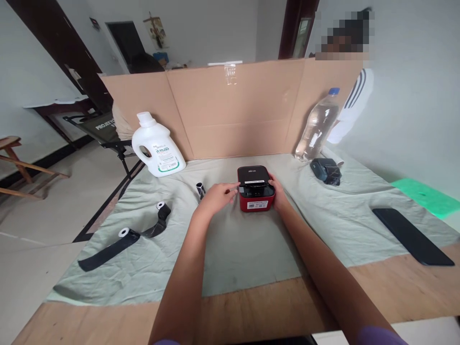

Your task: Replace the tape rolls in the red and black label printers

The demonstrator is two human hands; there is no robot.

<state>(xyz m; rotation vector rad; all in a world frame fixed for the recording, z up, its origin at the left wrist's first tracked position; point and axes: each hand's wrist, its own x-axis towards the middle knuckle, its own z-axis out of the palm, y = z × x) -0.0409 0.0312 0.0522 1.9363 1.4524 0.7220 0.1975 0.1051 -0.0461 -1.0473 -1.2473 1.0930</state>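
Observation:
A small red and black box-shaped device (256, 194), which looks like a label printer, stands upright at the middle of the cloth. White stickers show on its top and front. My left hand (220, 195) is at its left side, the index finger stretched out to touch the edge of the black top, the other fingers loosely bent. Against the right side rests my right hand (278, 191), thumb near the top edge and the fingers partly hidden behind the body. Just left of my left hand lies a black roll (200, 189), partly covered by the hand.
Two black rolls with unwound strips (162, 211) lie at left. A white detergent jug (158, 146) leans on the cardboard screen (233, 115). At right are a water bottle (318, 127), a dark grey device (325, 170) and a black phone-like slab (413, 235). A person is behind the screen.

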